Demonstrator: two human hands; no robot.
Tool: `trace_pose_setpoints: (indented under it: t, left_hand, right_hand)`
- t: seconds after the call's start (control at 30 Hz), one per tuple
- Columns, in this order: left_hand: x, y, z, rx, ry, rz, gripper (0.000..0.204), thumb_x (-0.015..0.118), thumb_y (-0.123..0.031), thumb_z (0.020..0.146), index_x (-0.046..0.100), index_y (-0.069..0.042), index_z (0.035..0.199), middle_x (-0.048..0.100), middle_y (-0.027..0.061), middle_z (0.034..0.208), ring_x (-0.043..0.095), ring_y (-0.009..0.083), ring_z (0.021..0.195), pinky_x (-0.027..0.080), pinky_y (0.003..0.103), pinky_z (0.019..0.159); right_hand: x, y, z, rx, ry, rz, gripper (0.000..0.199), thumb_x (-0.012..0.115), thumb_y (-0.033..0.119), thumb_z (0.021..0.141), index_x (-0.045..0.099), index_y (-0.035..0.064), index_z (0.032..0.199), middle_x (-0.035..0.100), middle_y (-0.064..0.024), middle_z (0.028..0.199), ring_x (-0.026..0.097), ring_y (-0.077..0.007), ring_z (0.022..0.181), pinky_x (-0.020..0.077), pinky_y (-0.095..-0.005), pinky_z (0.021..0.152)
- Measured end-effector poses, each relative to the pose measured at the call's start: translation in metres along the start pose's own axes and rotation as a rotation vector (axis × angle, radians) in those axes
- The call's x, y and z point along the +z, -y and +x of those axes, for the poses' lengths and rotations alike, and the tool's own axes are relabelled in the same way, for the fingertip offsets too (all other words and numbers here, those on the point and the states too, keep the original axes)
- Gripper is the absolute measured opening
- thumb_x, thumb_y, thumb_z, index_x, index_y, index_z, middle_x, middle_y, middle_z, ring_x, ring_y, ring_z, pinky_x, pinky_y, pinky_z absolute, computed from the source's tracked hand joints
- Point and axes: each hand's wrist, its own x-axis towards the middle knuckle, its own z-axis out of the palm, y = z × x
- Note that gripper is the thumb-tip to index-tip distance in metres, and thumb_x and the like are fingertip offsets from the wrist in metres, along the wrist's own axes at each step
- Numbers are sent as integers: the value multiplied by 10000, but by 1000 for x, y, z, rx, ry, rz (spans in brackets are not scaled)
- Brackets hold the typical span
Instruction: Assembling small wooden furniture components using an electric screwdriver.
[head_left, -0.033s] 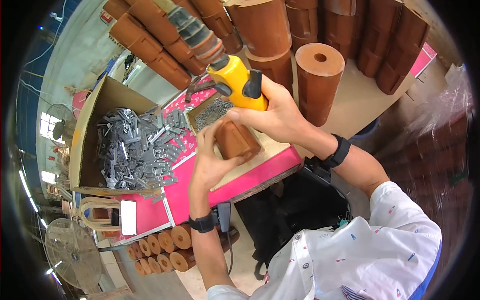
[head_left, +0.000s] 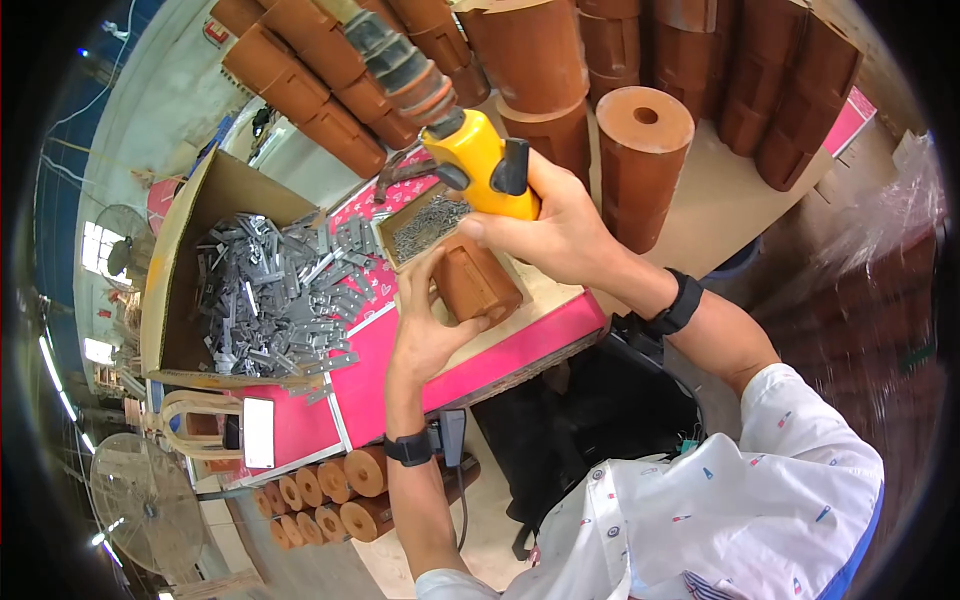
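Observation:
My right hand (head_left: 572, 228) is wrapped round a yellow power tool (head_left: 488, 165) with black levers, whose upper end runs into a dark ribbed sleeve (head_left: 400, 72). The working tip of the tool is hidden behind my hand and the block. Under it, my left hand (head_left: 425, 335) grips a brown cylindrical block (head_left: 482, 288) with a flat recess along its side, thumb at the near end. The block lies on a pale board (head_left: 545, 297). Small metal fasteners (head_left: 425, 228), probably screws, fill a shallow box (head_left: 385, 240) just behind it.
At left, a tipped cardboard box (head_left: 165, 290) spills grey metal strips (head_left: 275, 290) onto the pink tabletop (head_left: 370, 375). Tall brown cylinders (head_left: 645, 165) stand along the back. A phone (head_left: 258, 433) sits at the left edge. More cylinders (head_left: 365, 472) are stacked below the table.

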Motion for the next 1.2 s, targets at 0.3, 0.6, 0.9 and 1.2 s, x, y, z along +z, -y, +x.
trace_pose_setpoints:
  t: [0.3, 0.6, 0.9, 1.2]
  left_hand:
    - [15, 25, -8, -74, -50, -504, 985, 829, -95, 566, 306, -107, 1400, 312, 120, 1342, 342, 282, 1285, 316, 415, 1105]
    - [-5, 7, -10, -132, 65, -169, 959, 828, -132, 595, 313, -90, 1403, 315, 148, 1355, 315, 288, 1320, 315, 400, 1089]
    - [-32, 86, 10, -324, -448, 196, 334, 684, -216, 800, 643, -74, 1099, 628, 150, 978, 583, 317, 1024, 460, 427, 867]
    - [-27, 127, 29, -313, -374, 899, 147, 635, -123, 769, 672, -41, 884, 618, 186, 962, 573, 376, 865, 487, 470, 737]
  right_hand:
    - [9, -14, -1, 44, 41, -55, 361, 743, 174, 775, 547, 11, 1029, 595, -39, 820, 537, -95, 746, 456, -265, 674]
    - [16, -18, 1, 133, 59, 73, 376, 738, 152, 794, 541, 11, 1082, 594, -18, 885, 552, -73, 782, 470, -243, 698]
    - [9, -21, -3, 239, 49, 156, 353, 669, 45, 833, 519, 16, 1151, 622, -42, 1048, 579, -69, 808, 492, -228, 717]
    - [6, -17, -6, 249, 80, 153, 355, 664, 61, 840, 502, 15, 1152, 619, -57, 1054, 578, -86, 790, 497, -242, 715]
